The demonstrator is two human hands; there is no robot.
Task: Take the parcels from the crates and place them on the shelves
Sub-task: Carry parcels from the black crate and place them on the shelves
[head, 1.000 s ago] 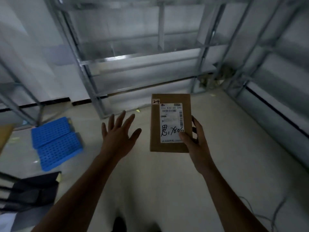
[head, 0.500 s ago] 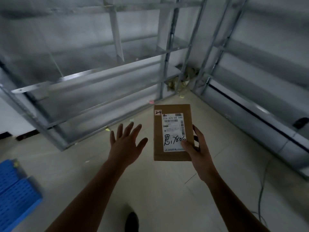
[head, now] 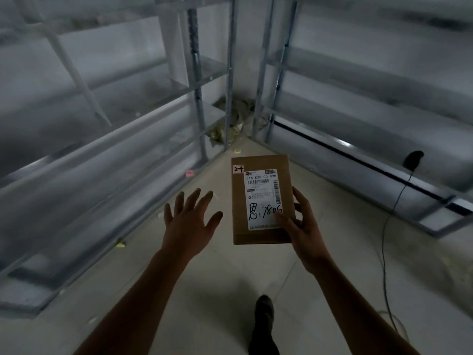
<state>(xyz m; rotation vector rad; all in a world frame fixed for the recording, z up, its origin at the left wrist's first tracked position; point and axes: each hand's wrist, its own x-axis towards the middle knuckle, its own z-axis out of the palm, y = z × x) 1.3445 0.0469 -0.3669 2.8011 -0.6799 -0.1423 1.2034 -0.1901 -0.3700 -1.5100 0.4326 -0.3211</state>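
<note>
Parcel (head: 261,198): flat brown cardboard box, white shipping label up, held in the air over the floor (head: 230,272), short of any shelf.
Right hand (head: 304,226): thumb across the label's lower corner, fingers (head: 300,198) curled round the right edge; one-handed hold.
Left hand (head: 189,221): holding nothing, spread wide, just beside the parcel, apart from it.
Handling: judged light and stiff, possibly slippery on smooth card; best taken by the long edges.
Shelves (head: 128,139): metal tiers left and right, meeting at the corner ahead.
</note>
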